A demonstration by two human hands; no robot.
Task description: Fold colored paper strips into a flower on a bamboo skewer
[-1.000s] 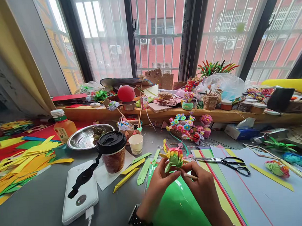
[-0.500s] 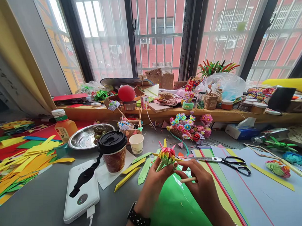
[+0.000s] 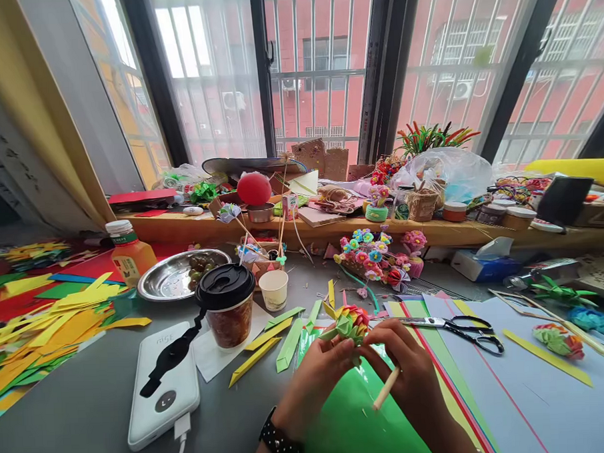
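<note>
My left hand and my right hand meet over a green sheet near the table's front edge. Between their fingertips sits a folded paper flower of red, yellow and green petals. Both hands pinch it, the left from below and the right from the side. A thin wooden stick also lies in my right hand, angled down toward me. A black watch is on my left wrist.
Scissors lie on coloured sheets to the right. A lidded cup, a small paper cup, a power bank, a metal bowl and paper strips stand left. A cluttered wooden sill runs behind.
The flower has dropped a little and turned between my fingers. The stick in my right hand swung from lying level to pointing down toward me.
</note>
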